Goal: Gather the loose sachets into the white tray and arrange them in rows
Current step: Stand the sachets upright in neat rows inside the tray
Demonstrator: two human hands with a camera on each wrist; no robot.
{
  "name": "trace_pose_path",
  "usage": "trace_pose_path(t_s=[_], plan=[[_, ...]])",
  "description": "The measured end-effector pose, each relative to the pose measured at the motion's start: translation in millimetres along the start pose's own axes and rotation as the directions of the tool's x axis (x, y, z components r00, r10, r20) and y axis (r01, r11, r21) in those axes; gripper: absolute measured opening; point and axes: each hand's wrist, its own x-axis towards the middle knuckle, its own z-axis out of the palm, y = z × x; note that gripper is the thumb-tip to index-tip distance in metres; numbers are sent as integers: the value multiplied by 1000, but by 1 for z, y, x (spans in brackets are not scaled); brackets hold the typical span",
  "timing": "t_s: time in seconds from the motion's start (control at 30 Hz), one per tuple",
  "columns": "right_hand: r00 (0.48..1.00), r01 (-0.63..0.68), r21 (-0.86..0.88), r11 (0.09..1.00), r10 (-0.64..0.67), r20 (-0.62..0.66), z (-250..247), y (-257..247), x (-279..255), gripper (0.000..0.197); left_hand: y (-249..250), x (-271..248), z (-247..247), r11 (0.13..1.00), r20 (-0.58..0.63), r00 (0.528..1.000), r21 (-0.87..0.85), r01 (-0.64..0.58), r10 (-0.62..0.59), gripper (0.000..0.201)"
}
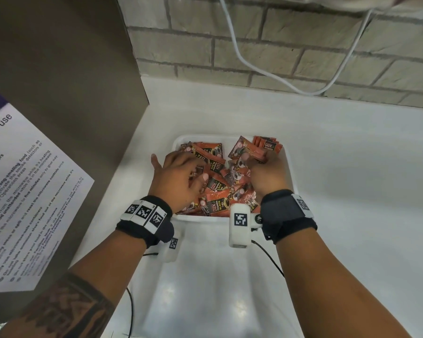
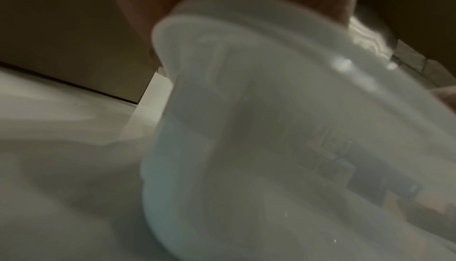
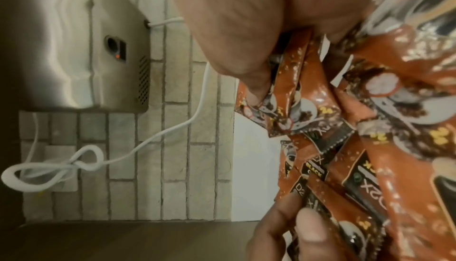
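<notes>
A white tray (image 1: pixel 292 167) sits on the counter and holds a loose heap of orange sachets (image 1: pixel 217 191). My left hand (image 1: pixel 181 172) lies on the left part of the heap with its fingers spread. My right hand (image 1: pixel 264 167) grips a bunch of sachets (image 1: pixel 242 152) at the tray's back right, beside a short upright row (image 1: pixel 270 145). The right wrist view shows the right hand (image 3: pixel 283 158) pinching the bunch of sachets (image 3: pixel 370 109) between thumb and fingers. In the left wrist view only the blurred tray wall (image 2: pixel 246 109) shows, and my left fingers are hidden.
A brown appliance side (image 1: pixel 71 69) with a printed notice (image 1: pixel 22 191) stands close on the left. Behind the tray is a brick wall (image 1: pixel 279 45) with a white cable (image 1: pixel 254 67) hanging down it. The white counter (image 1: pixel 352 167) extends to the right. A steel appliance (image 3: pixel 86 50) hangs on the wall.
</notes>
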Motion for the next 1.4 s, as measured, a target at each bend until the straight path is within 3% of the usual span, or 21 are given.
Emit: trace_pose_path(t_s=[0.2, 0.37, 0.43, 0.5, 0.57, 0.63, 0.7, 0.77, 1.0, 1.2, 1.33, 1.4], plan=[[1000, -12, 225, 974, 15, -12, -3, -3, -3, 23, 6, 4, -12, 1000, -25, 1000, 4, -16, 16, 33], [996, -69, 525, 848, 87, -10, -23, -17, -4, 21, 21, 8, -18, 992, -46, 994, -73, -106, 103, 26], [996, -47, 573, 818, 79, -32, -43, -26, -1, 25, 35, 11, -24, 989, -12, 992, -74, -125, 124, 21], [996, -13, 603, 798, 63, -62, -65, -31, 1, 28, 55, 16, -29, 983, 97, 979, -21, -180, 182, 22], [995, 2, 627, 779, 64, -83, -80, -31, 3, 30, 80, 24, -27, 959, 255, 928, 10, -282, 270, 31], [991, -14, 643, 766, 94, -91, -89, -28, 2, 31, 106, 33, -17, 926, 432, 839, 23, -377, 331, 45], [989, -53, 647, 761, 131, -72, -93, -24, 0, 31, 125, 40, -1, 893, 585, 741, 61, -447, 331, 57], [984, -119, 634, 764, 175, -27, -93, -18, -3, 32, 136, 46, 13, 862, 669, 683, 124, -491, 293, 63], [955, -297, 544, 785, 259, 148, -85, 4, -5, 36, 150, 57, 12, 871, 795, 592, 191, -453, 133, 52], [954, -297, 491, 819, 240, 178, -86, 7, -1, 27, 148, 61, -9, 698, 850, 524, 347, -627, 49, 56], [949, -314, 511, 800, 254, 186, -82, 10, -1, 33, 148, 63, -4, 691, 855, 509, 310, -653, 97, 50], [946, -324, 512, 795, 261, 194, -83, 10, -1, 34, 146, 62, 1, 716, 867, 480, 248, -652, 137, 60]])
